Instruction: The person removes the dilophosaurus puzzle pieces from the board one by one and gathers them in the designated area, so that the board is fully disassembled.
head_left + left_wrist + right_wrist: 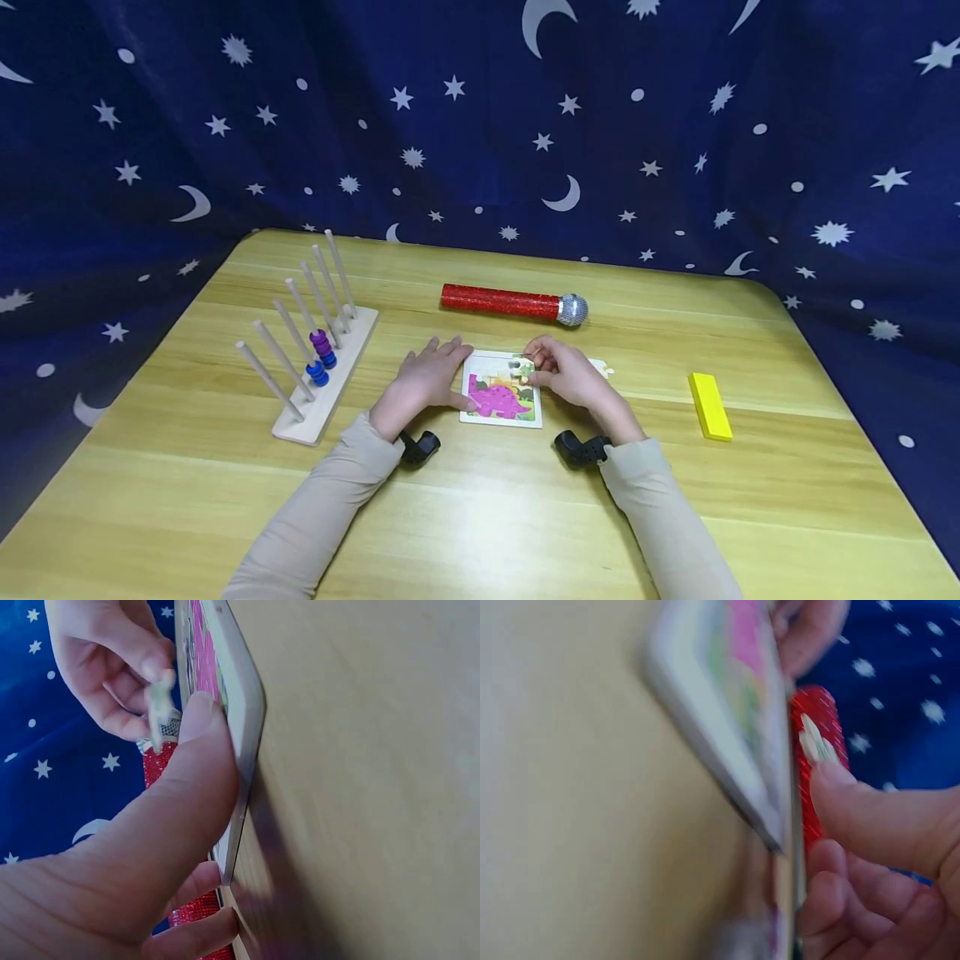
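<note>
A square jigsaw board [501,422] with a pink dinosaur picture lies on the table between the two hands. My left hand [426,379] rests at its left side, fingers spread, and the thumb [196,727] presses on the board's rim. Over the board's upper right, my right hand [567,375] pinches a small jigsaw piece [160,709] between thumb and finger. That piece appears edge-on in the right wrist view, near the thumb tip. Bare wood shows along the top of the picture. Another loose jigsaw piece [603,367] lies right of the right hand, partly hidden by it.
Behind the board lies a red glittery microphone [498,302]. To the left stands a wooden peg rack [360,333] with several upright pegs and blue and purple rings [321,343]. A yellow block [710,407] is at the right. A starry blue curtain [480,125] hangs behind the table.
</note>
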The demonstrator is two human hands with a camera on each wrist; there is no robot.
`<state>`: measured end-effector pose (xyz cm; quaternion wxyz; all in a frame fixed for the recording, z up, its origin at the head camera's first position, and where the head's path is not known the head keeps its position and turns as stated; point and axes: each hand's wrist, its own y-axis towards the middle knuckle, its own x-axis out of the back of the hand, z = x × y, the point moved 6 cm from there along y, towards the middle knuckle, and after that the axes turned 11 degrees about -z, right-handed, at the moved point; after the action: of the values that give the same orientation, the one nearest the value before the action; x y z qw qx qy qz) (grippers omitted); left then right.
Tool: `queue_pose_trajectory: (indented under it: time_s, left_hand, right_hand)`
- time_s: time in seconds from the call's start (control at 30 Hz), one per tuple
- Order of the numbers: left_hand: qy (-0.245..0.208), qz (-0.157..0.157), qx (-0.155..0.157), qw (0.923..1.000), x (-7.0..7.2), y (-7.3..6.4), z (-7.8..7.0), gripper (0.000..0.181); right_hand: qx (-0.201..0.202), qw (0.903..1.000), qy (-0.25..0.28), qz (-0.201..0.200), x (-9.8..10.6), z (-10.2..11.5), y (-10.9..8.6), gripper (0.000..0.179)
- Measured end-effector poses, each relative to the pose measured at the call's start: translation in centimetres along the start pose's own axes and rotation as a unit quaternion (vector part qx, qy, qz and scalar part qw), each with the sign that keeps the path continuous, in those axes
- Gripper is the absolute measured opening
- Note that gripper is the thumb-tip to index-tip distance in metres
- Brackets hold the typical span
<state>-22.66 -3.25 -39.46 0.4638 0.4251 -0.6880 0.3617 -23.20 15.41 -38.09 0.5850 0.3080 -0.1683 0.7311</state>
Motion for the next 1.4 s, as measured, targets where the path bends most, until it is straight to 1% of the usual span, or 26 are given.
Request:
queue_pose_trajectory:
  time_s: [0.07, 0.17, 0.3, 0.4, 0.47, 0.57, 0.7, 0.8, 0.87, 0.93, 1.0, 1.1, 1.17, 1.23, 1.3, 1.4]
  left_hand:
    - [-0.002, -0.001, -0.001, 1.0, 0.1, 0.0, 0.0, 0.095]
    - [-0.005, -0.001, -0.001, 1.0, 0.1, -0.1, 0.0, 0.095]
    - [-0.009, 0.0, -0.001, 1.0, 0.3, -0.2, -0.1, 0.095]
    - [-0.01, 0.0, -0.003, 0.9999, 0.3, -0.2, -0.1, 0.095]
    - [-0.011, -0.001, -0.002, 0.9999, 0.3, -0.3, -0.1, 0.095]
    - [-0.013, -0.002, 0.0, 0.9999, 0.3, -0.4, 0.1, 0.095]
    - [-0.013, 0.0, 0.001, 0.9999, 0.3, -0.4, 0.2, 0.094]
    - [-0.011, 0.0, 0.001, 0.9999, 0.2, -0.3, 0.1, 0.094]
    - [-0.009, 0.002, 0.001, 1.0, 0.1, -0.1, 0.0, 0.094]
    - [-0.008, 0.005, -0.002, 1.0, 0.0, 0.0, -0.2, 0.094]
    - [-0.012, 0.007, -0.005, 0.9999, 0.0, 0.1, -0.4, 0.093]
    - [-0.014, 0.01, -0.007, 0.9998, -0.1, 0.2, -0.6, 0.093]
    - [-0.01, 0.011, -0.003, 0.9999, -0.1, 0.3, -0.5, 0.092]
    - [-0.004, 0.014, 0.002, 0.9999, -0.1, 0.2, -0.4, 0.093]
    - [0.001, 0.013, 0.004, 0.9999, 0.0, 0.2, -0.2, 0.093]
    - [0.005, 0.009, 0.005, 0.9999, 0.2, 0.0, 0.1, 0.093]
  right_hand:
    - [-0.01, 0.9998, 0.013, 0.015, 1.3, -0.5, -0.2, 0.031]
    - [-0.022, 0.9991, 0.02, 0.03, 4.3, -1.8, -0.9, 0.033]
    - [-0.076, 0.9965, 0.019, 0.026, 8.2, -4.3, -2.3, 0.035]
    - [-0.129, 0.9913, 0.005, 0.021, 9.9, -6.0, -3.3, 0.035]
    - [-0.157, 0.9873, -0.007, 0.021, 10.3, -6.8, -3.6, 0.035]
    - [-0.176, 0.9837, -0.028, 0.021, 10.3, -7.7, -3.8, 0.034]
    - [-0.174, 0.9833, -0.049, 0.02, 10.3, -8.1, -3.9, 0.034]
    - [-0.161, 0.9846, -0.066, 0.01, 10.3, -7.5, -3.7, 0.035]
    - [-0.15, 0.9864, -0.067, 0.002, 9.9, -6.5, -3.4, 0.036]
    - [-0.13, 0.9897, -0.06, -0.003, 8.7, -5.1, -2.9, 0.036]
    - [-0.102, 0.9939, -0.041, 0.006, 6.7, -3.3, -2.4, 0.036]
    - [-0.035, 0.9983, -0.026, 0.039, 2.8, -0.2, -1.8, 0.036]
    - [0.008, 0.9971, -0.034, 0.068, 0.3, 1.5, -1.8, 0.038]
    - [0.043, 0.994, -0.055, 0.085, -1.8, 2.8, -1.8, 0.041]
    - [0.062, 0.9911, -0.074, 0.092, -3.3, 3.7, -1.9, 0.044]
    - [0.076, 0.989, -0.096, 0.082, -4.6, 4.3, -1.7, 0.046]
